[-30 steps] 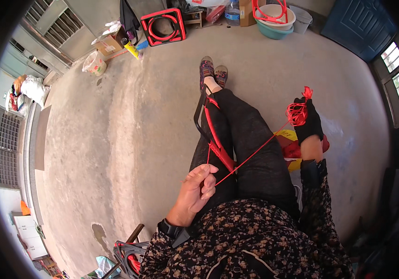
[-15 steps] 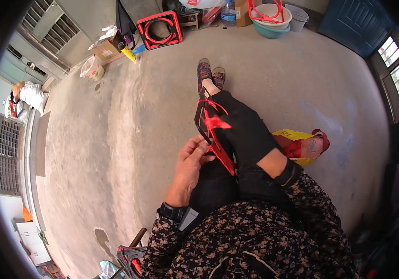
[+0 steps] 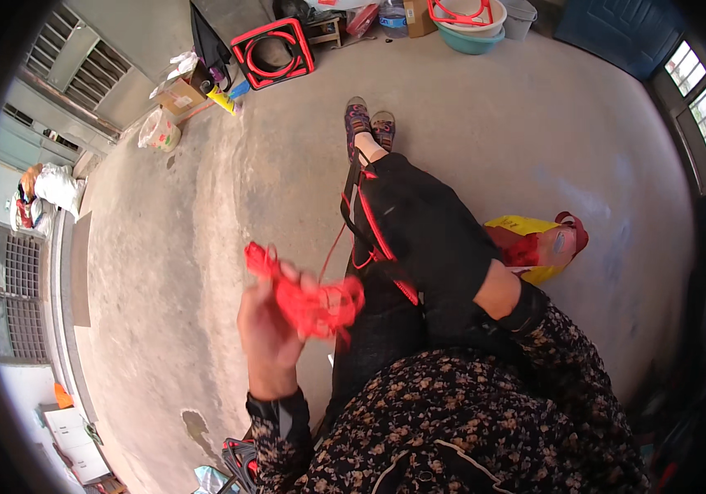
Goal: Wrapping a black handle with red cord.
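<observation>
My left hand [image 3: 275, 317] is closed around a bundle of red cord [image 3: 316, 305], held up left of my legs and slightly blurred by motion. A thin strand runs from the bundle toward a black frame with a red woven edge [image 3: 378, 226]. That piece leans along my black-trousered leg [image 3: 427, 222]. It looks like the red and black frames elsewhere in the room, but its exact kind is unclear. My right hand [image 3: 497, 290] shows only at the wrist; its fingers are hidden behind the leg.
A yellow and red bag [image 3: 538, 247] lies on the floor to my right. Far off are a square red and black frame [image 3: 273, 53], stacked basins [image 3: 470, 39], a white bucket [image 3: 159, 132] and a cardboard box [image 3: 182, 95]. Black and red pieces [image 3: 239, 461] sit at lower left.
My left hand has left the frame's edge and moved left and toward me, now holding the red cord bundle. The red cord has come away from the frame's upper part.
</observation>
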Demonstrator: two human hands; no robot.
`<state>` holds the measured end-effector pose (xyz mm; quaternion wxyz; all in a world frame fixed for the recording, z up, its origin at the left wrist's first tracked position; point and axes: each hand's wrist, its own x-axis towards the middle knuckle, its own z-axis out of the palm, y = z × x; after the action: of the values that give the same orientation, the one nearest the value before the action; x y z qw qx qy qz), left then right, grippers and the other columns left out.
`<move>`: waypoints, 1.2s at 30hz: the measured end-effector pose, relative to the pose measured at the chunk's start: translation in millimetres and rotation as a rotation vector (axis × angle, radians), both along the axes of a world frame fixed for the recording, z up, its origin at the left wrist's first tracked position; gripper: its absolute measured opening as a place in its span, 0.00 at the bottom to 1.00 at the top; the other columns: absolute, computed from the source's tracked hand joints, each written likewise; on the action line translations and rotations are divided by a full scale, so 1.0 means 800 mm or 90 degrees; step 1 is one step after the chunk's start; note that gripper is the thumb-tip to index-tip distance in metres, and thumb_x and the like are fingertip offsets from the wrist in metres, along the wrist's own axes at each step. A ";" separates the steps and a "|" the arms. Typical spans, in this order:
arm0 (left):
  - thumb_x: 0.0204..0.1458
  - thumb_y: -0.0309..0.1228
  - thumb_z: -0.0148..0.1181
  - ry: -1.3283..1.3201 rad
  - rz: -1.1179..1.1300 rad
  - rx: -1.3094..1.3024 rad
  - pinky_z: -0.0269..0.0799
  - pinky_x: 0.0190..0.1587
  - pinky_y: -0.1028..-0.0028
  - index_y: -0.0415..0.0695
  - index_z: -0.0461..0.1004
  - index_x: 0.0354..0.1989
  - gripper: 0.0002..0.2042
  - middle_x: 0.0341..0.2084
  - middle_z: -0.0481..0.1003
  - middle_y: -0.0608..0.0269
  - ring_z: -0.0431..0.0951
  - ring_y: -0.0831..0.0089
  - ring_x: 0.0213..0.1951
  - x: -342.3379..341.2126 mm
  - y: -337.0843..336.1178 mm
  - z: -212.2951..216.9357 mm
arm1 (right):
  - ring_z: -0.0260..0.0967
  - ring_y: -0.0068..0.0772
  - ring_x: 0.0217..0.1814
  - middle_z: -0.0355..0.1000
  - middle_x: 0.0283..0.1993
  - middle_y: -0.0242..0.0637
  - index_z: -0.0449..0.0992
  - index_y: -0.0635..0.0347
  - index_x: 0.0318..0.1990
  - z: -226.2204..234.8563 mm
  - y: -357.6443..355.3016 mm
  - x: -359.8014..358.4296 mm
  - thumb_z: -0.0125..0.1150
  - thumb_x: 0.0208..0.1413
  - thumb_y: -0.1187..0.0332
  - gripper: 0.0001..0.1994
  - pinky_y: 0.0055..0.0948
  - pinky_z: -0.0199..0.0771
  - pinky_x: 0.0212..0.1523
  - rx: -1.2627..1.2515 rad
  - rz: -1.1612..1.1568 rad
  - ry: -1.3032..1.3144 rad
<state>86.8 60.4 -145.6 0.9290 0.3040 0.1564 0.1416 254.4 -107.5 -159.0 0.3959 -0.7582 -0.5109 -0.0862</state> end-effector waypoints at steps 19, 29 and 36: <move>0.48 0.26 0.63 0.241 -0.052 0.566 0.68 0.32 0.81 0.36 0.72 0.40 0.12 0.24 0.73 0.67 0.71 0.83 0.27 0.050 -0.049 -0.089 | 0.69 0.29 0.30 0.70 0.25 0.35 0.78 0.54 0.34 0.019 -0.111 -0.058 0.65 0.48 0.66 0.06 0.28 0.66 0.33 -0.095 0.319 0.324; 0.55 0.28 0.56 0.089 0.056 0.225 0.74 0.42 0.72 0.36 0.70 0.47 0.13 0.37 0.75 0.62 0.76 0.73 0.37 0.030 0.009 -0.067 | 0.70 0.27 0.36 0.72 0.38 0.34 0.61 0.62 0.62 0.070 -0.086 -0.023 0.50 0.56 0.79 0.24 0.28 0.70 0.37 0.167 0.065 0.584; 0.52 0.18 0.57 0.170 0.151 0.645 0.75 0.37 0.77 0.35 0.71 0.38 0.06 0.32 0.75 0.62 0.77 0.77 0.33 0.051 0.023 -0.085 | 0.72 0.43 0.39 0.72 0.36 0.44 0.69 0.58 0.54 -0.005 -0.011 0.010 0.53 0.55 0.72 0.17 0.35 0.71 0.36 0.014 -0.155 0.309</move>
<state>127.3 79.0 -213.8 0.6154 0.7099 0.2188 0.2635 262.3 -116.5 -163.3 0.5015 -0.8084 -0.3048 0.0458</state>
